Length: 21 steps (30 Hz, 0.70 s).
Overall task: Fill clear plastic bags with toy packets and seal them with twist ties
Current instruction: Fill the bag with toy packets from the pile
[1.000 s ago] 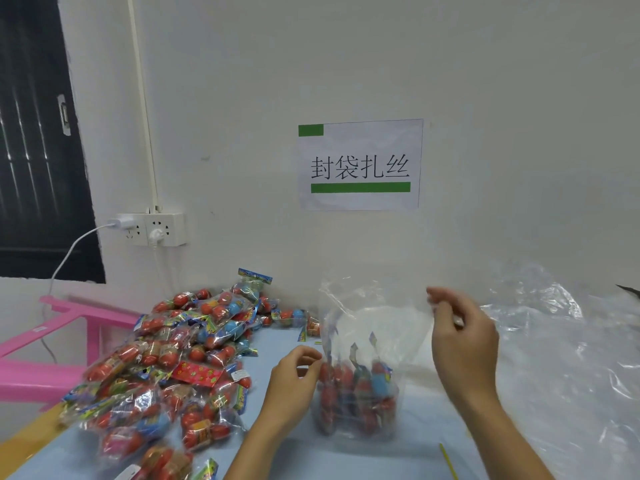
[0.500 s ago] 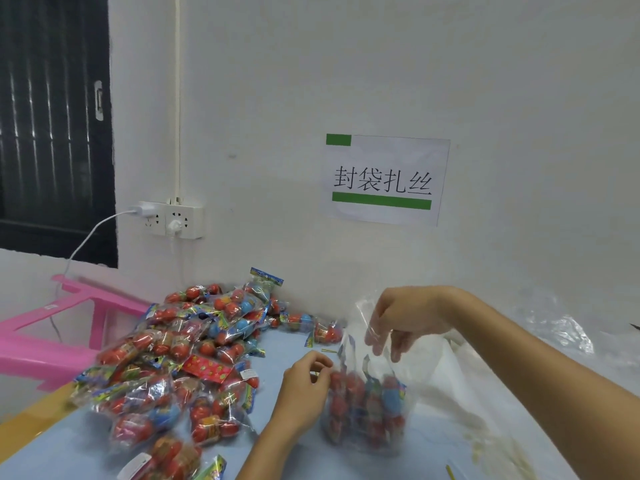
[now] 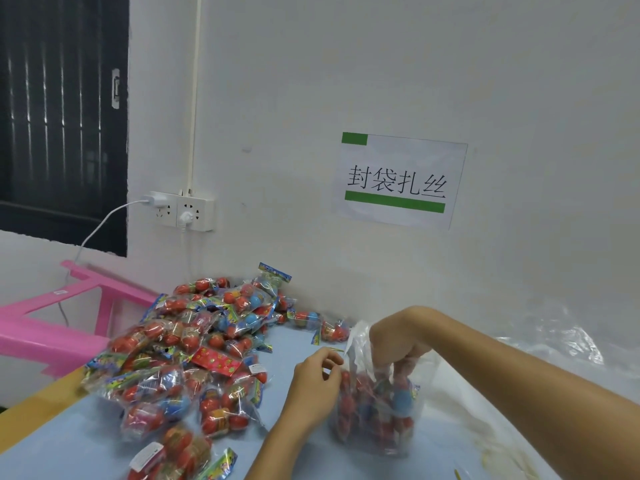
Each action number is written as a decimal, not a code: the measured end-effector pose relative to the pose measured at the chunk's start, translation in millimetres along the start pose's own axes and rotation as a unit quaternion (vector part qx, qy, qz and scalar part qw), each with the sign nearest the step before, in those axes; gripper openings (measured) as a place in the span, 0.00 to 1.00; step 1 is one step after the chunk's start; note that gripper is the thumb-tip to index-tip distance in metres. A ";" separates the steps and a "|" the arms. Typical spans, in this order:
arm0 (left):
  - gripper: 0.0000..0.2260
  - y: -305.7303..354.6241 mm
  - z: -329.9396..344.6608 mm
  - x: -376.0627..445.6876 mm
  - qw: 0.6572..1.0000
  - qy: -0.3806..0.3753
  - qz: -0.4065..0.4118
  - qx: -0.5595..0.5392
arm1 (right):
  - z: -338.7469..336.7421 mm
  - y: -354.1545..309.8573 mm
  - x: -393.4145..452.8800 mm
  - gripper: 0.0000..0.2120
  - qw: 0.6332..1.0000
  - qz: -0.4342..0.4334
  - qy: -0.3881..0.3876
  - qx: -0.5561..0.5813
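Note:
A clear plastic bag (image 3: 375, 420) stands on the blue table (image 3: 69, 441), partly filled with red and blue toy packets. My right hand (image 3: 398, 344) reaches down from above into the bag's mouth, fingers curled among the packets inside. My left hand (image 3: 317, 379) pinches the bag's left edge near the rim. A large heap of toy packets (image 3: 194, 355) lies to the left of the bag. A thin yellow twist tie (image 3: 334, 349) lies just behind my left hand.
Crumpled clear plastic bags (image 3: 561, 348) cover the table's right side. A pink plastic stool (image 3: 52, 327) stands off the table's left edge. The white wall behind carries a paper sign (image 3: 398, 181) and a socket strip (image 3: 183, 211).
My right hand has dropped from the bag's top edge down into its mouth. The bag has crumpled lower. My left hand keeps its pinch on the bag's left edge.

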<state>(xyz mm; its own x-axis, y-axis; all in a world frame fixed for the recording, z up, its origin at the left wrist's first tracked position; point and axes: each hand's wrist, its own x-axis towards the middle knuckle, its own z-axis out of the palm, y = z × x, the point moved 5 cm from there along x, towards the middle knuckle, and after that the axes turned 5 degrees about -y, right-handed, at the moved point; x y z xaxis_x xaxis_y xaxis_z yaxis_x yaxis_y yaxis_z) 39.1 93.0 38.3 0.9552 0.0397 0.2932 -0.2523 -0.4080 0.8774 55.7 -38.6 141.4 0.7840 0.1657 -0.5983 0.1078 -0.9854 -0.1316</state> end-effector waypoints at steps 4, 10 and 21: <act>0.07 0.4 0.5 0.3 1.000 -0.004 -0.001 0.003 | -8.1 0.9 -5.3 0.08 0.999 -0.025 0.029 0.036; 0.06 1.2 0.8 0.9 1.000 -0.004 0.001 0.004 | -12.7 6.9 -16.7 0.06 0.994 -0.047 0.017 0.101; 0.08 3.2 0.9 -0.9 1.000 -0.010 0.005 0.008 | -18.6 11.6 -33.1 0.13 0.997 -0.013 0.074 0.008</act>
<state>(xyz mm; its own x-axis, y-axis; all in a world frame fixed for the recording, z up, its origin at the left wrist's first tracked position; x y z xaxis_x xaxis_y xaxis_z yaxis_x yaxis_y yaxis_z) 37.6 90.8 40.6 0.9556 0.0170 0.2942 -0.2599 -0.4219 0.8686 42.4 -56.2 174.4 0.8623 0.1833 -0.4721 0.1207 -0.9797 -0.1600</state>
